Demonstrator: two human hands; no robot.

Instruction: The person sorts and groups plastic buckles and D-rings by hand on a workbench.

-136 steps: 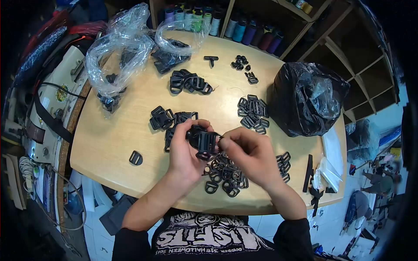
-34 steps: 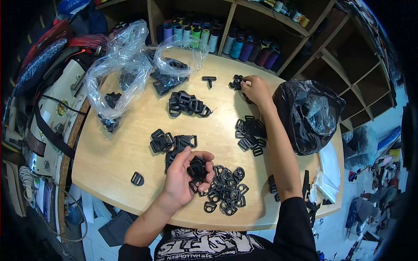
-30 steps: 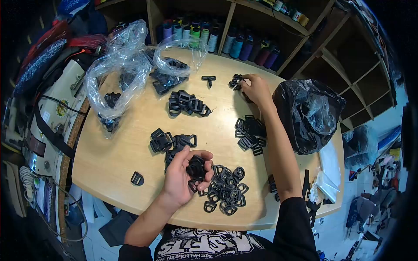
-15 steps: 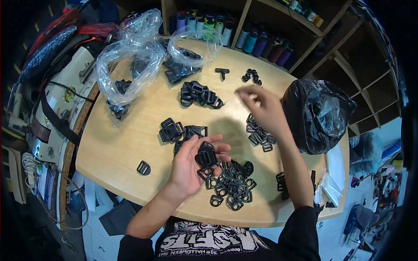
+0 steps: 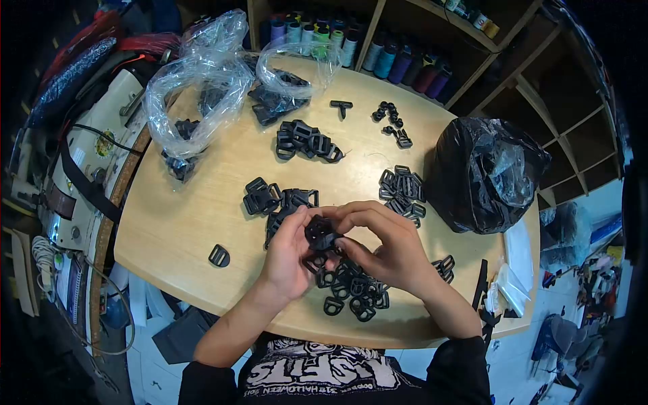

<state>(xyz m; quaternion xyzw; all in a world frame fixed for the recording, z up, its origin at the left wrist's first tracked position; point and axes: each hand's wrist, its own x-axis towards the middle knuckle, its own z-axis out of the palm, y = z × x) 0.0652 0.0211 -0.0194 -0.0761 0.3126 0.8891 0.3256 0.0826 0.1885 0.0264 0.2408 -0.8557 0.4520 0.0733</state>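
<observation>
My left hand (image 5: 287,260) is cupped, palm up, around a small bunch of black plastic buckles (image 5: 320,231). My right hand (image 5: 395,248) reaches in from the right, thumb and fingers closed on the same bunch; exactly which piece they pinch is partly hidden. Just below both hands lies a pile of black D-shaped strap rings (image 5: 361,308). Black side-release buckles (image 5: 262,196) lie beyond my left hand. Past my right hand are slotted strap adjusters (image 5: 403,185). One separate D-shaped slider (image 5: 219,256) rests to the left.
Clear plastic bags (image 5: 196,128) with black parts stand at the back left. More buckles (image 5: 307,142), a T-shaped piece (image 5: 341,108) and small fittings (image 5: 388,113) lie farther back. A black plastic bag (image 5: 486,179) stands right, a sewing machine (image 5: 101,152) left, thread spools (image 5: 324,40) behind.
My right hand has come down from the far right of the table to the bunch in my left hand. A small buckle beside the small fittings, formerly covered by that hand, now shows.
</observation>
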